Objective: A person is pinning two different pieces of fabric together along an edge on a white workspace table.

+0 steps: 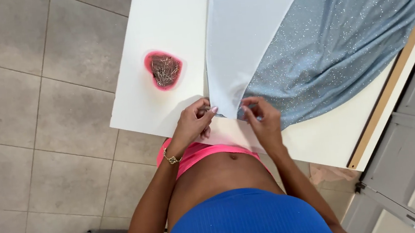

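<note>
Both hands, left and right, pinched the pale fabric corner near the tabletop edge. A pink pin dish sat at ten o'clock. Bare tabletop lay around it.

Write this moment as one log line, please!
left hand: pinching pale fabric corner | right hand: same corner | pin dish: left on table

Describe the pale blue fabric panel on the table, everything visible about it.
The pale blue fabric panel is smooth, matte and plain, lying flat on the white table. It narrows from the far edge to a tip at the near edge, overlapping the glittery grey-blue fabric to its right. The left hand and right hand pinch its narrow end.
</note>
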